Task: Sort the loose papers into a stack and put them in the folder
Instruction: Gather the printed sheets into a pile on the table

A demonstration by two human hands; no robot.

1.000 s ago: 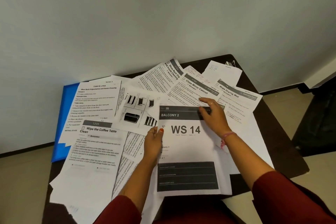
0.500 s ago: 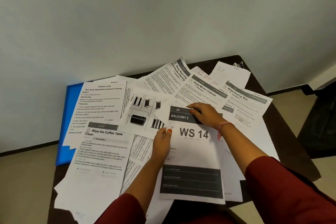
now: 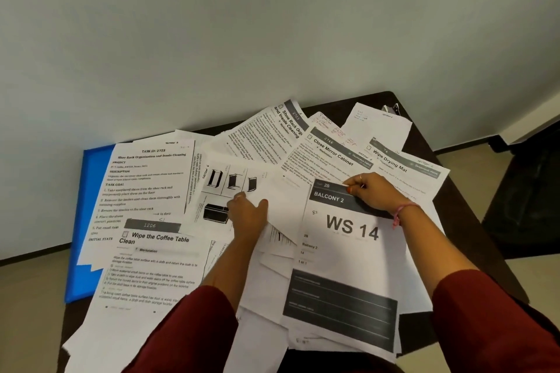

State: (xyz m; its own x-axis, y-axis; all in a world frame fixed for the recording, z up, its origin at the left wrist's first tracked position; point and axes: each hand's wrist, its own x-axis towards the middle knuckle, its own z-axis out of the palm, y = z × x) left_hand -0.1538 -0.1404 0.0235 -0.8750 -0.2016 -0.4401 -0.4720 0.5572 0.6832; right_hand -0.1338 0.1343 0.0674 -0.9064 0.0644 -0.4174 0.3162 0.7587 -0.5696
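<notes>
Status: sorting is barely begun. No squared stack exists, and nothing has gone into the folder.

Reference point: the WS 14 sheet [image 3: 348, 239], lying nearest me on the dark table [image 3: 472, 221].

Right hand [image 3: 374, 192]: fingers curled at the top edge of the WS 14 sheet, pinching it at the "BALCONY 2" header band. A ring and a pink wrist thread are visible.

Left hand [image 3: 247, 215]: to the left of the WS 14 sheet, resting on a blank white sheet [image 3: 281, 200] that overlaps the page of rack photographs [image 3: 225, 188]. The thumb appears pressed against the paper's edge; whether the fingers actually grip it I cannot tell.

Loose papers: fanned out and overlapping all round the WS 14 sheet. Beyond it lie "Close Mirror Cabinet" [image 3: 331, 153], "Wipe Drying Mat" [image 3: 403, 165] and a "Shoe Rack" page [image 3: 274, 136]. To its left lie "Wipe the Coffee Table Clean" [image 3: 154, 263] and the Task ID 2723 page [image 3: 148, 182]. Sheets are skewed at differing angles; several overhang the near table edge.

Folder [image 3: 91, 191]: blue, flat, far left of the WS 14 sheet, largely buried under papers, overhanging the table's left edge.

Outstanding, in my judgement: gather every sheet, align edges, free the folder, insert the stack.
</notes>
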